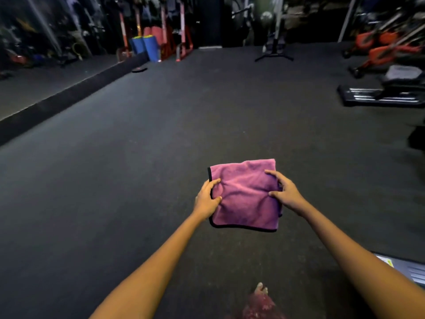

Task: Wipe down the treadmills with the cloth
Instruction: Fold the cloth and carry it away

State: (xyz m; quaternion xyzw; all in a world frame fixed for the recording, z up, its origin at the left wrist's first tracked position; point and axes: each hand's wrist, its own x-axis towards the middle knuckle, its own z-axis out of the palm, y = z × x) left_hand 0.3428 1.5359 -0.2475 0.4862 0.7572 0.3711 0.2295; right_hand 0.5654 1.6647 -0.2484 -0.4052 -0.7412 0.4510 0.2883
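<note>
A folded purple cloth with a black hem is held flat out in front of me, above the dark rubber floor. My left hand pinches its left edge, thumb on top. On the cloth's right edge my right hand grips with fingers spread over the fabric. Both arms are stretched forward. A grey machine edge with a yellow label shows at the lower right, partly behind my right arm; I cannot tell what machine it is.
Dark floor stretches ahead. A mirror wall with a raised base runs along the left. Red racks and blue rolls stand at the back. Orange bikes and a black bench stand at right. My bare foot shows below.
</note>
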